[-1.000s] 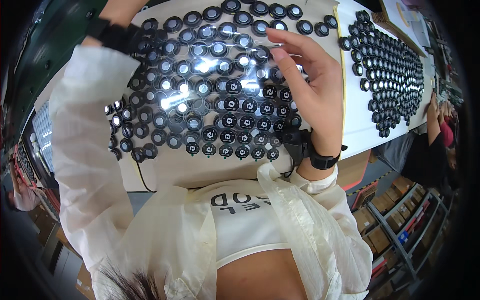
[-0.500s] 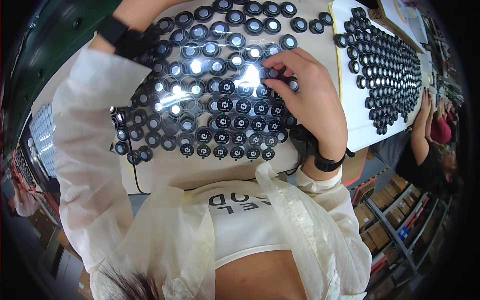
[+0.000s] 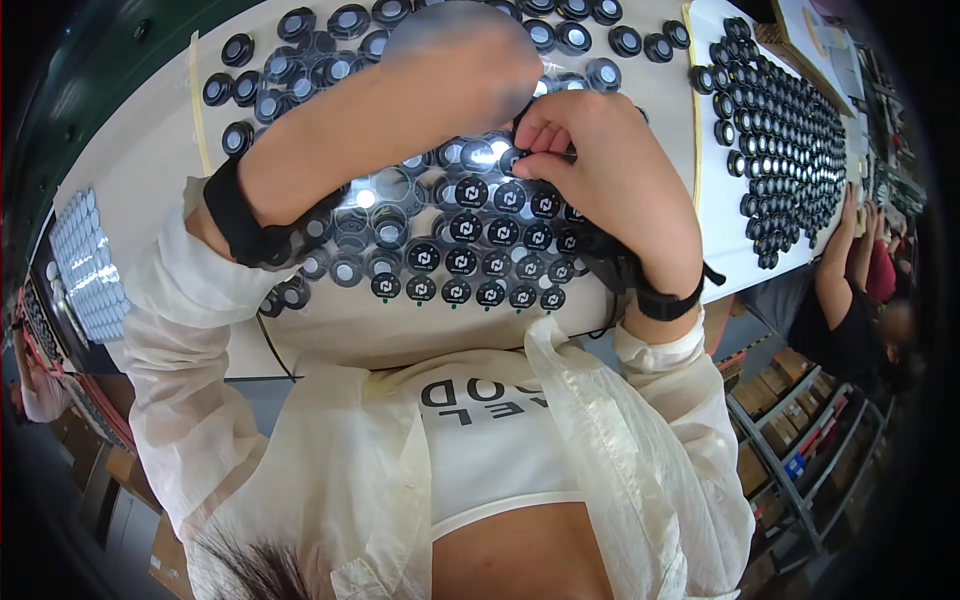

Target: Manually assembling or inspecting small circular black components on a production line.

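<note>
Curling over the clear sheet [image 3: 400, 186], the right hand [image 3: 612, 150] brings thumb and fingertips close together in a narrow grip; whether they hold anything cannot be told. The left hand [image 3: 465, 65] is blurred, its grip unreadable. The sheet, bearing black round labels [image 3: 463, 228], lies over black round pieces [image 3: 238, 138] on the desk [image 3: 150, 165]. It looks light, flexible, slick and easily creased, best taken by an edge.
</note>
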A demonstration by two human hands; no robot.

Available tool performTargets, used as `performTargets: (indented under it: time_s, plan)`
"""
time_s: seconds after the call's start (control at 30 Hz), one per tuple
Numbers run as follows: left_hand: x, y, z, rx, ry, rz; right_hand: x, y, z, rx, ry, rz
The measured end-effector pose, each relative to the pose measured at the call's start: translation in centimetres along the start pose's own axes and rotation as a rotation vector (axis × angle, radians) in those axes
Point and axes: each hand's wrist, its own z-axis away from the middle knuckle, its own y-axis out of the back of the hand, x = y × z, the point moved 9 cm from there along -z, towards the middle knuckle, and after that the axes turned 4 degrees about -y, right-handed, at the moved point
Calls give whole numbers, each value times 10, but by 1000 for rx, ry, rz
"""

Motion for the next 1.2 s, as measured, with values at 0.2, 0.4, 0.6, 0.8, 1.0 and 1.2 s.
performTargets:
  time_s: [0.2, 0.4, 0.6, 0.8, 1.0, 1.2]
  plan:
    - [6, 2, 3, 52, -49, -49, -14, 3, 10, 86, 54, 25]
    - [8, 11, -1, 48, 2, -98, -34, 18, 35, 97, -5, -93]
    - [-22, 31, 16, 253, 345, 802, -12, 47, 39, 225, -53, -636]
    - [-3, 34, 34, 253, 350, 927, -17, 39, 24, 200, 152, -888]
    - [21, 36, 39, 375, 217, 776, -11, 28, 17, 148, 34, -1114]
    - [28, 36, 37, 308, 250, 575, -16, 37, 18, 250, 123, -1017]
